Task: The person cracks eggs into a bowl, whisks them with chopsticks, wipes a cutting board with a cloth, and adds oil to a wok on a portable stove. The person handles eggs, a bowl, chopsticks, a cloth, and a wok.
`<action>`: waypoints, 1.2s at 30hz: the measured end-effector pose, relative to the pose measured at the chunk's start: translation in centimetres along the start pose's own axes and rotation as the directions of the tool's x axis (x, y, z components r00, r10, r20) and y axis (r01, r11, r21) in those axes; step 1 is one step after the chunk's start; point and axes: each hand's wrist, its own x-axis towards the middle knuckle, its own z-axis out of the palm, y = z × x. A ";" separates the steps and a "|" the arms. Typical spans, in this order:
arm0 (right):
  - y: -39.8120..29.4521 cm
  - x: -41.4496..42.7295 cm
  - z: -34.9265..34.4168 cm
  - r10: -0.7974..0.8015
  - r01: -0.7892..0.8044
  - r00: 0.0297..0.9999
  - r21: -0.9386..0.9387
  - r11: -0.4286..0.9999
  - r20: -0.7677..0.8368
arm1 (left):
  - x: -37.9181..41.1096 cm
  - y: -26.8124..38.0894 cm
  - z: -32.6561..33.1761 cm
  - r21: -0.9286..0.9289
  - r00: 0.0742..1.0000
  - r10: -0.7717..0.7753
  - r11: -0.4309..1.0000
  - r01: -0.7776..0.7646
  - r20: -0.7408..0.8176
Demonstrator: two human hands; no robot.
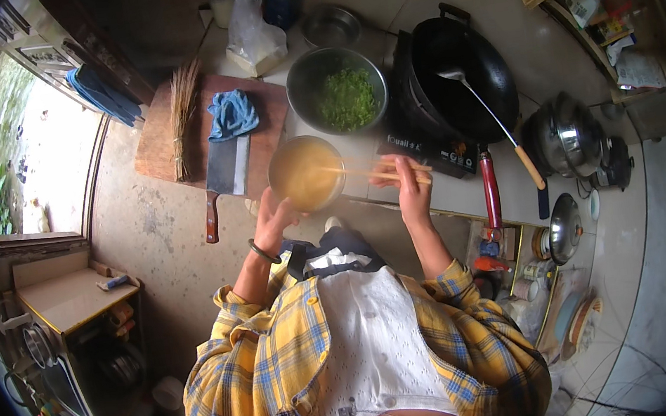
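My left hand (276,215) grips the rim and side of a metal bowl (276,195) that holds a yellow liquid, which looks like beaten egg. In my right hand (408,183) is a pair of wooden chopsticks (366,174), their tips in the liquid. Just beyond stands a larger metal bowl (301,103) with chopped greens (350,96) in it. To the left, a cleaver (227,166) lies on a wooden cutting board (264,101), its handle over the edge, beside a crumpled blue cloth (232,114) and a straw whisk brush (181,114).
A black wok (499,63) with a metal spatula (492,110) sits on a stove at right, its red handle (490,188) pointing towards me. Further right are a steel pot (567,132) and a lid (565,229). A plastic bag (255,30) and an empty metal basin (330,26) stand behind.
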 end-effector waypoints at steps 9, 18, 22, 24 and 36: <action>0.2 -0.6 0.0 0.039 -0.028 0.989 -0.079 0.996 0.140 | 0.0 -0.4 -0.2 -0.003 1.000 -0.011 1.000 0.011 -0.012; -0.5 -1.4 0.0 0.066 -0.067 0.994 0.008 0.998 0.089 | -0.3 0.5 0.3 0.006 0.999 -0.031 1.000 0.030 0.029; -0.4 -1.7 0.3 0.033 -0.029 0.995 -0.049 0.998 0.092 | -0.3 0.4 0.7 0.007 1.000 -0.013 1.000 0.013 -0.017; -1.2 -2.5 0.4 0.110 -0.105 0.979 -0.040 0.994 0.172 | -0.3 0.9 0.7 0.035 0.999 -0.020 0.999 0.019 0.037; -0.1 -1.5 -0.2 0.071 -0.066 0.984 -0.041 0.997 0.162 | -0.1 0.1 0.9 0.023 0.999 -0.018 1.000 0.017 0.027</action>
